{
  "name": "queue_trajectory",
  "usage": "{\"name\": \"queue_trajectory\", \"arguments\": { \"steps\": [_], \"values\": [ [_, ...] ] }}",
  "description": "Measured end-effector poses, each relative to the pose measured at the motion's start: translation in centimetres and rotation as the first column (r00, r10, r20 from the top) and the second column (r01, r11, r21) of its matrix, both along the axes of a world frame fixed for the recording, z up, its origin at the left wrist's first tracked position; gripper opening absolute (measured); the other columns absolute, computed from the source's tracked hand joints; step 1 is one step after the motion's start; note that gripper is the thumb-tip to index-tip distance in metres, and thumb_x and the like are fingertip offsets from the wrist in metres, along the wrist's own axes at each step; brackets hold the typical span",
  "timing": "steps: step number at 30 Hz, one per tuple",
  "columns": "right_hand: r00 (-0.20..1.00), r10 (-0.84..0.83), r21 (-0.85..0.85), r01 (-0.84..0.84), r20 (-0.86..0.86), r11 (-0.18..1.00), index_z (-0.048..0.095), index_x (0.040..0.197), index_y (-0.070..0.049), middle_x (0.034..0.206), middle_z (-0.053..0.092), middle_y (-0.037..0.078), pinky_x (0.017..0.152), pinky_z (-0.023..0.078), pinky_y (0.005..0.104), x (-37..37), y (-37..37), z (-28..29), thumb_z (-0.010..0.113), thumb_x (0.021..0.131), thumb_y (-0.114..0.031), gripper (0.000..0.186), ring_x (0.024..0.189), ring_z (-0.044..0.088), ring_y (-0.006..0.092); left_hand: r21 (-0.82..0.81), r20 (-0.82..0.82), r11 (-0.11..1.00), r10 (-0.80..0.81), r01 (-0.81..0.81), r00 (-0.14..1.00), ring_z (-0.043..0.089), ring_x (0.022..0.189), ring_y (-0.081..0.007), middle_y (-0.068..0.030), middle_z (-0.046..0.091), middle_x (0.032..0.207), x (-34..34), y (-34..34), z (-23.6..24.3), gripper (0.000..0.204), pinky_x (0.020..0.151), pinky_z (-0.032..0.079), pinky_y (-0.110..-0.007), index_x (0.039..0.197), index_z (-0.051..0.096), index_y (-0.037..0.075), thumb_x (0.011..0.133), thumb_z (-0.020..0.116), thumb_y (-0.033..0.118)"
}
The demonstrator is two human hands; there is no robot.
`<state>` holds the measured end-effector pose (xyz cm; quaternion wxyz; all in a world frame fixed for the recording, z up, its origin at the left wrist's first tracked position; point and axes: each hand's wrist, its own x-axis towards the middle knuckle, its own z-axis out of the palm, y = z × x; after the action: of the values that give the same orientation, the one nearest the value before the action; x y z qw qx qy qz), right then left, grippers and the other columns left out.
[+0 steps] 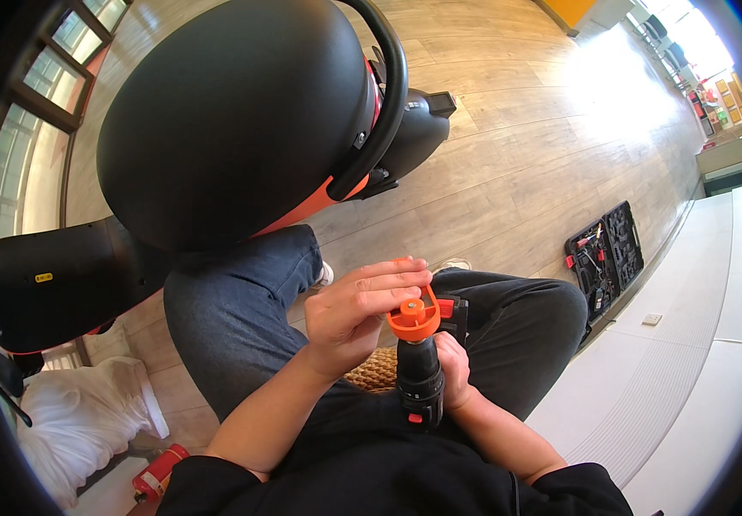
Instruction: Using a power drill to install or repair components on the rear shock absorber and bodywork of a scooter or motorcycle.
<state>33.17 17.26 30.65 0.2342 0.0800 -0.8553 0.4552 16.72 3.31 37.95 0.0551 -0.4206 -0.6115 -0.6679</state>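
Note:
Over my lap, my right hand (453, 371) is wrapped round a black cordless drill (421, 383) with red accents. Its chuck end points away from my body. An orange plastic piece (415, 320) with a round cup and a loop sits at the drill's front. My left hand (369, 301) grips the far side of this orange piece, fingers together and bent over it. The hand hides part of the loop, and the drill hides most of my right fingers.
A scooter's large black seat (233, 120) with a curved black bar (392, 95) stands ahead on the left. An open black tool case (603, 262) lies on the wooden floor at right, beside a white wall (672, 318). A red cylinder (160, 473) is at lower left.

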Motion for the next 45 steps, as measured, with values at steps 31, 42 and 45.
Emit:
{"name": "queue_trajectory", "arguments": {
  "steps": [31,42,45],
  "values": [
    [0.882,0.142,-0.324,0.013,0.449,0.946,0.05,0.126,-0.001,0.092,0.066,0.017,0.076,0.051,0.0337,-0.3,0.5,0.8,0.073,0.076,-0.006,0.055,0.083,0.067,0.0288,-0.087,0.925,0.995,0.097,-0.045,0.368,0.07,0.095,-0.0221,-0.0146,0.069,0.117,-2.0,2.1,-10.3,0.04,0.082,0.055,-0.034,0.128,0.047,0.008,0.092,0.064,0.002],
    [0.86,-0.127,-0.703,0.481,0.494,0.524,0.055,0.125,0.0,0.069,0.052,0.0,0.055,0.044,0.0246,-7.4,12.9,9.8,0.061,0.086,-0.002,0.04,0.055,0.049,0.0083,0.031,0.995,0.985,-0.047,-0.172,-0.089,0.058,0.117,-0.0283,-0.0141,0.058,0.13,-3.5,4.8,-21.4,0.044,0.102,0.047,-0.052,0.125,0.044,0.019,0.091,0.062,-0.003],
    [0.813,-0.254,-0.54,0.548,0.524,0.639,0.054,0.124,0.0,0.069,0.05,0.0,0.051,0.04,0.025,-9.0,17.3,9.6,0.062,0.084,-0.002,0.04,0.055,0.048,0.0078,0.072,0.979,0.938,-0.131,-0.34,-0.155,0.056,0.119,-0.0309,-0.0144,0.053,0.131,-4.9,6.6,-25.2,0.036,0.102,0.049,-0.056,0.126,0.046,0.016,0.096,0.063,0.005]
  ]
}}
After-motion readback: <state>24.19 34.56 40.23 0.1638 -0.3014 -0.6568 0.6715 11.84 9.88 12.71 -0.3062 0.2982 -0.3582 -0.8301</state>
